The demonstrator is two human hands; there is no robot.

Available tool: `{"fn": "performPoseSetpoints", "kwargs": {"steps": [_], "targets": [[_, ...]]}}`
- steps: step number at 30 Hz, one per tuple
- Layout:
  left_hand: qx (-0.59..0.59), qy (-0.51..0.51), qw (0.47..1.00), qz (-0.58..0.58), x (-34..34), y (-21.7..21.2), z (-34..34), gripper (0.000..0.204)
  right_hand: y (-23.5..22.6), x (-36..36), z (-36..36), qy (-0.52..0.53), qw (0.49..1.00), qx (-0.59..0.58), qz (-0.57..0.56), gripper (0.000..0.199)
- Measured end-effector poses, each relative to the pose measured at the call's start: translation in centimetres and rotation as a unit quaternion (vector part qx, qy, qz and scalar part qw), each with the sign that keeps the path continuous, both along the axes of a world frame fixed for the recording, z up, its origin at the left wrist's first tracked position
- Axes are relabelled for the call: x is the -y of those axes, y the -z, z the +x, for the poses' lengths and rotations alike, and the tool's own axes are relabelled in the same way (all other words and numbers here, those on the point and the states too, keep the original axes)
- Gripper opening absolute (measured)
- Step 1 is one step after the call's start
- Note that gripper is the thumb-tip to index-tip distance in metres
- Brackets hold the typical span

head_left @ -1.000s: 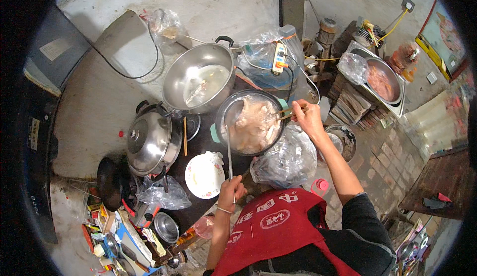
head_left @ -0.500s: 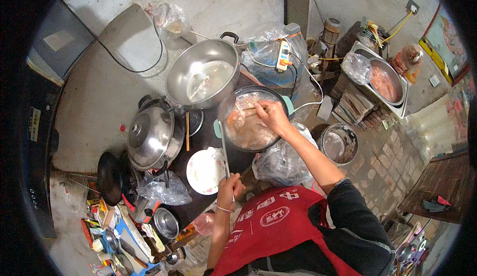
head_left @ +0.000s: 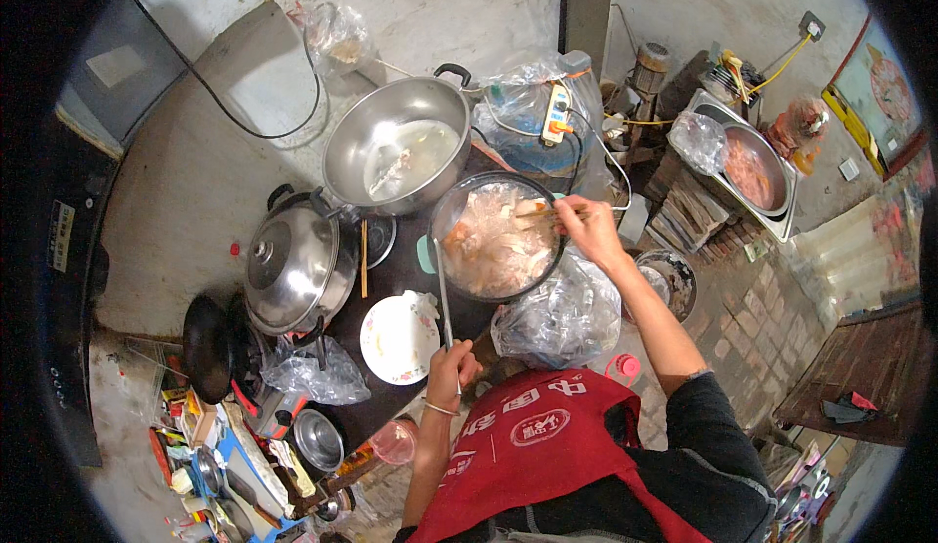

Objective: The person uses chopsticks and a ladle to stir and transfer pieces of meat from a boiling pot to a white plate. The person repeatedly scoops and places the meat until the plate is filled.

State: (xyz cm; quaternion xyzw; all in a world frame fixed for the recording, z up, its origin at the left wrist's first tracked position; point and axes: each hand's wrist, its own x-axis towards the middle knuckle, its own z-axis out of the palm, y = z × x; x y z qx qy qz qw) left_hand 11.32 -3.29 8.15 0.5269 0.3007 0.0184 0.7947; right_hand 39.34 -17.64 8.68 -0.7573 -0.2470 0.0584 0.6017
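A dark-rimmed cooking pot (head_left: 496, 293) with teal handles holds pale meat pieces and orange bits in cloudy liquid. At its right rim, my right hand (head_left: 592, 234) is closed around wooden chopsticks (head_left: 533, 216), their tips among the food. My left hand (head_left: 452, 371), below the pot's left side, grips a long thin metal utensil (head_left: 446, 301). That utensil reaches up to the rim beside the left teal handle (head_left: 427, 255); what kind it is I cannot make out. Left of this hand lies a white plate (head_left: 396, 348) with a floral rim and crumpled plastic on it.
Behind the pot stands a wide steel pan (head_left: 342, 152) with a little liquid. A lidded steel pot (head_left: 293, 270) and another pair of chopsticks (head_left: 364, 260) are to the left. A power strip (head_left: 556, 113) hangs behind; a plastic bag (head_left: 562, 323) sits by the pot's near right side.
My right hand has moved right with the chopsticks, from over the pot's middle to its right rim. My left hand stays nearly in place on the metal utensil.
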Motion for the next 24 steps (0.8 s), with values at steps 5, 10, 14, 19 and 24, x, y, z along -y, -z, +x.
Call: {"fn": "performPoseSetpoints", "kwargs": {"steps": [5,10,14,19,24], "targets": [[-0.003,-0.014,1.0,-0.004,0.0,-0.3,-0.4,0.041,0.0,0.6,1.5,0.05,0.999,0.014,0.006,0.023],[0.002,-0.025,1.0,-0.002,-0.2,0.2,-0.6,0.039,3.0,-3.3,0.8,0.027,0.999,-0.027,0.028,0.023],[-0.008,-0.026,0.999,0.032,-0.1,-1.0,-0.9,0.046,1.4,-5.1,-0.9,-0.048,0.999,-0.001,-0.003,0.024],[-0.012,-0.038,0.999,0.029,-0.3,-0.7,-1.2,0.046,-1.9,-6.8,-2.1,-0.073,0.994,0.078,0.008,0.022],[-0.009,-0.027,0.999,0.022,-0.5,-0.3,-1.4,0.045,0.8,-8.6,-1.8,-0.074,0.996,0.053,-0.002,0.023]]}}
